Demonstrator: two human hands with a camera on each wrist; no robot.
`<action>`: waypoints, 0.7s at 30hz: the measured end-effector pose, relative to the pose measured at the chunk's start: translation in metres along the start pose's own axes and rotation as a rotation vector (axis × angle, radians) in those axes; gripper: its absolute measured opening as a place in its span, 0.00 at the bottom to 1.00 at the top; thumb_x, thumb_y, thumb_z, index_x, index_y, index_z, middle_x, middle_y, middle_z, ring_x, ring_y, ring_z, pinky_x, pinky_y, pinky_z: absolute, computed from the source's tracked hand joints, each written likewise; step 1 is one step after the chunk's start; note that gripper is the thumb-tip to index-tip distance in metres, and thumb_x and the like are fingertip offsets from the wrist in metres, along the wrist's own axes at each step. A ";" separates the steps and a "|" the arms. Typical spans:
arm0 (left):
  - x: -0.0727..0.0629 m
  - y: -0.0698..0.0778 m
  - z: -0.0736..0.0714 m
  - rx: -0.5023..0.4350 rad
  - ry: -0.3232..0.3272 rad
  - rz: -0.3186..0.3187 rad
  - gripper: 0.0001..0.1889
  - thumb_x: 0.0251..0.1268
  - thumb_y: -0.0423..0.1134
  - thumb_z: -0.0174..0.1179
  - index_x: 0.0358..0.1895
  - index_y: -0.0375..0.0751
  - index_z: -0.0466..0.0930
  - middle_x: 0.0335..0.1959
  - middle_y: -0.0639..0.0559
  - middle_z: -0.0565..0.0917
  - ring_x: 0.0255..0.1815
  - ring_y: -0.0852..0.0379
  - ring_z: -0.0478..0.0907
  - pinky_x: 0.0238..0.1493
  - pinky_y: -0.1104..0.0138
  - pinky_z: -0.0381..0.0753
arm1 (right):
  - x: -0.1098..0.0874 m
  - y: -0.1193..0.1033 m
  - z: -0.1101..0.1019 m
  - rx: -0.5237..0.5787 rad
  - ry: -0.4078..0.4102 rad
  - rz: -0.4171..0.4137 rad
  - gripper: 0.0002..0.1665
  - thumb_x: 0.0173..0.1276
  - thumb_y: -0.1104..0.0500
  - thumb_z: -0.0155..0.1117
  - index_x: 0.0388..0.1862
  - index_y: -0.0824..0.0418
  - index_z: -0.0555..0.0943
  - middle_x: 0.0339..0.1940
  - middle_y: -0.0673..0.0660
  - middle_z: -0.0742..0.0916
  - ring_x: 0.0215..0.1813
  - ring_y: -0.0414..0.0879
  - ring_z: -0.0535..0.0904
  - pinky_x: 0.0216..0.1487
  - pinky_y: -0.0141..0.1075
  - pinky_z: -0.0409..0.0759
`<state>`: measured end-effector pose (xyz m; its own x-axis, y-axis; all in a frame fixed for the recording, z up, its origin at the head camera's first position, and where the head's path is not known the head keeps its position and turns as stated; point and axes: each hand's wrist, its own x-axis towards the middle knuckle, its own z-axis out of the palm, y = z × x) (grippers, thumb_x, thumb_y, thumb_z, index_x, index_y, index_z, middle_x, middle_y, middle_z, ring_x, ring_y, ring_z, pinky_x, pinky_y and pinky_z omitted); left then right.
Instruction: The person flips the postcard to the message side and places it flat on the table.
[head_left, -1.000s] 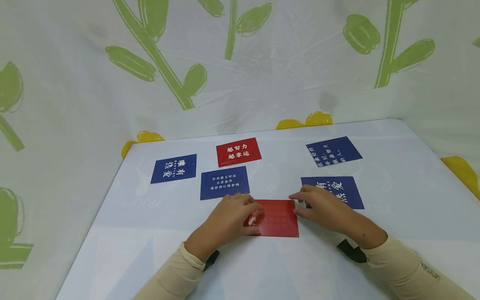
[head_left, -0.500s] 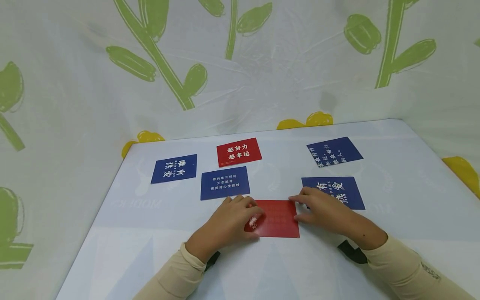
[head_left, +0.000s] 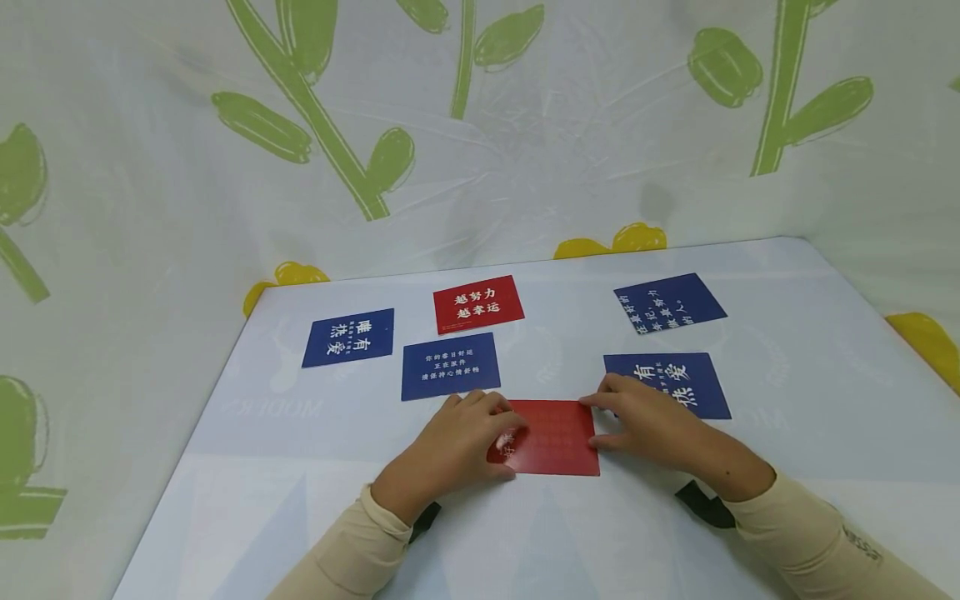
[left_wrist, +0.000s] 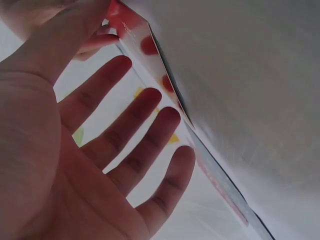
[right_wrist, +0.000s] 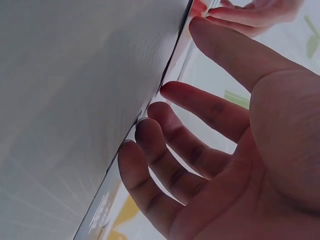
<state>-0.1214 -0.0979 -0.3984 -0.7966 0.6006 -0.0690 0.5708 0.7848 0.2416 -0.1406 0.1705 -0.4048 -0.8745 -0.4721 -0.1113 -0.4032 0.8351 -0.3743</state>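
A glossy red card (head_left: 558, 437) lies flat on the table between both hands. My left hand (head_left: 450, 442) is at its left end, with the thumb near the lower edge and the fingers covering some white lettering. In the left wrist view the fingers (left_wrist: 135, 160) are spread and gently bent. My right hand (head_left: 660, 421) touches the card's right side with index finger and thumb, partly covering a blue card (head_left: 701, 383) behind it. Seen from the right wrist, the thumb (right_wrist: 225, 45) is at the red card's edge and the other fingers are loosely bent.
Beyond the hands lie another red card (head_left: 478, 304) and blue cards at the left (head_left: 348, 337), centre (head_left: 450, 367) and far right (head_left: 670, 303). A white cloth with green leaf prints (head_left: 570, 125) hangs behind the table (head_left: 262, 425).
The right hand's thumb and index finger have closed in slightly on the red card's right edge. The left thumb has moved slightly down to the card's lower edge. Other cards stay put.
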 end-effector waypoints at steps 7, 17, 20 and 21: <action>-0.001 -0.007 -0.001 -0.003 0.029 -0.042 0.34 0.44 0.56 0.79 0.60 0.58 0.81 0.56 0.53 0.82 0.59 0.53 0.75 0.56 0.54 0.79 | -0.001 0.000 0.001 -0.013 0.019 -0.034 0.32 0.49 0.50 0.83 0.53 0.57 0.87 0.40 0.51 0.82 0.39 0.39 0.74 0.35 0.29 0.78; 0.001 -0.015 -0.003 0.031 0.012 -0.124 0.36 0.47 0.59 0.76 0.63 0.56 0.80 0.58 0.51 0.81 0.61 0.50 0.76 0.58 0.53 0.79 | -0.001 0.000 0.002 -0.021 0.023 -0.026 0.33 0.48 0.50 0.84 0.54 0.59 0.87 0.39 0.52 0.83 0.39 0.40 0.74 0.35 0.28 0.79; 0.001 -0.017 -0.004 0.020 0.013 -0.142 0.36 0.46 0.59 0.77 0.63 0.54 0.80 0.57 0.51 0.82 0.60 0.50 0.76 0.58 0.53 0.80 | 0.000 0.000 0.002 -0.013 0.020 -0.026 0.33 0.48 0.50 0.84 0.54 0.59 0.86 0.40 0.52 0.83 0.39 0.40 0.75 0.35 0.29 0.80; 0.000 -0.017 -0.004 0.015 0.014 -0.147 0.36 0.46 0.59 0.77 0.63 0.54 0.81 0.57 0.50 0.82 0.60 0.50 0.77 0.58 0.53 0.80 | 0.000 0.000 0.002 -0.011 0.019 -0.024 0.33 0.48 0.50 0.84 0.54 0.59 0.86 0.40 0.52 0.83 0.39 0.40 0.75 0.35 0.29 0.80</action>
<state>-0.1322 -0.1116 -0.3986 -0.8742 0.4774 -0.0893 0.4511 0.8662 0.2149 -0.1399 0.1701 -0.4062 -0.8695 -0.4867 -0.0843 -0.4273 0.8266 -0.3662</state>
